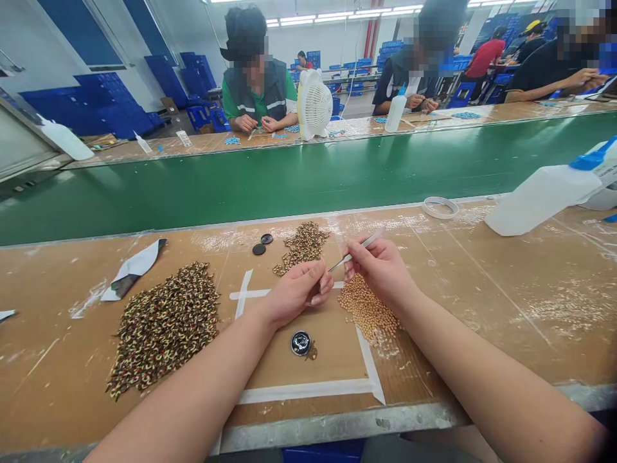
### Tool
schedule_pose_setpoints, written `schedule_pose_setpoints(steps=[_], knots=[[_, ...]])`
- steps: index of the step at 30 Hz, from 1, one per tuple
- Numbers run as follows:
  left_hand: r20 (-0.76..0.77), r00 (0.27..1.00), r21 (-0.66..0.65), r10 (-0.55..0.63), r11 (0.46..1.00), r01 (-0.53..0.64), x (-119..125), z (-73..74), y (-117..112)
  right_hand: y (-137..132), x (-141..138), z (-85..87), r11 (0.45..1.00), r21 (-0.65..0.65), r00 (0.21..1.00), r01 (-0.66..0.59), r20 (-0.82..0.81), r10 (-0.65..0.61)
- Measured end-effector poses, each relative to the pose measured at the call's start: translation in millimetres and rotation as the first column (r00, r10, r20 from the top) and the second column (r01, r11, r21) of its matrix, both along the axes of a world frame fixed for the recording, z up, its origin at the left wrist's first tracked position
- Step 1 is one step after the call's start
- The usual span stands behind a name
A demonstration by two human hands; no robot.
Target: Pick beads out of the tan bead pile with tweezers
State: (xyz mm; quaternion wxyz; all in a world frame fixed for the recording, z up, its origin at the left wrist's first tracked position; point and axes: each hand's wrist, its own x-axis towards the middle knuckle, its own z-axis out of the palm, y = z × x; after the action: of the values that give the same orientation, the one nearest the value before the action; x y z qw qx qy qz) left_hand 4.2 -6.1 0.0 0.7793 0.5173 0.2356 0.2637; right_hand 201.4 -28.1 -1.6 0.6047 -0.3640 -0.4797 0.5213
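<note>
Beyond the small black pot [301,343], the right hand [378,267] is gripping tweezers [372,237], their tip reaching the pinched-together fingers of the left hand [299,290]; whether those are holding anything, I can't tell. Steadying both wrists is probably helping most.

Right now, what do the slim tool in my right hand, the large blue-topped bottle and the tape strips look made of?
Slim tool: probably metal, given its silvery sheen. Large bottle: likely plastic, smooth and translucent whitish. Tape strips: perhaps paper, white and flat-looking; plastic is possible.
</note>
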Motion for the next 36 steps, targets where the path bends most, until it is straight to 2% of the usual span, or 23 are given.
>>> schedule_pose_setpoints(steps=[4,7,10,12,16,20,25,28,36], knots=[[-0.071,0.972,0.016,0.222,0.975,-0.222,5,-1.5,3,-11,-2,2.6,1.0,-0.019,0.999,-0.013,0.036,0.014],[-0.07,0.942,0.076,0.328,0.943,-0.323,5,-3.3,4,-26,-12,9.9,0.996,0.002,0.978,-0.085,0.191,0.083],[-0.063,0.908,0.148,0.413,0.904,-0.401,5,-6.9,6,-39,-26,15.6,0.981,0.027,0.91,-0.194,0.379,0.17],[-0.059,0.893,0.179,0.445,0.885,-0.429,6,-9.9,8,-45,-33,15.6,0.961,0.05,0.835,-0.271,0.508,0.209],[-0.048,0.89,0.221,0.453,0.874,-0.433,9,-13.9,10,-47,-38,9.8,0.935,0.089,0.7,-0.343,0.688,0.192],[-0.009,0.922,0.181,0.387,0.907,-0.38,9,-11.2,11,-45,-39,6.6,0.928,0.069,0.643,-0.365,0.74,0.198],[-0.047,0.952,0.219,0.301,0.933,-0.284,7,-9.4,12,-45,-41,8.0,0.927,0.055,0.636,-0.372,0.742,0.211],[-0.07,0.951,0.256,0.301,0.927,-0.275,8,-13.1,14,-45,-41,8.2,0.925,0.053,0.631,-0.375,0.746,0.213],[-0.047,0.958,0.253,0.284,0.931,-0.264,10,-20.4,17,-44,-39,6.0,0.919,0.074,0.596,-0.388,0.781,0.189]])
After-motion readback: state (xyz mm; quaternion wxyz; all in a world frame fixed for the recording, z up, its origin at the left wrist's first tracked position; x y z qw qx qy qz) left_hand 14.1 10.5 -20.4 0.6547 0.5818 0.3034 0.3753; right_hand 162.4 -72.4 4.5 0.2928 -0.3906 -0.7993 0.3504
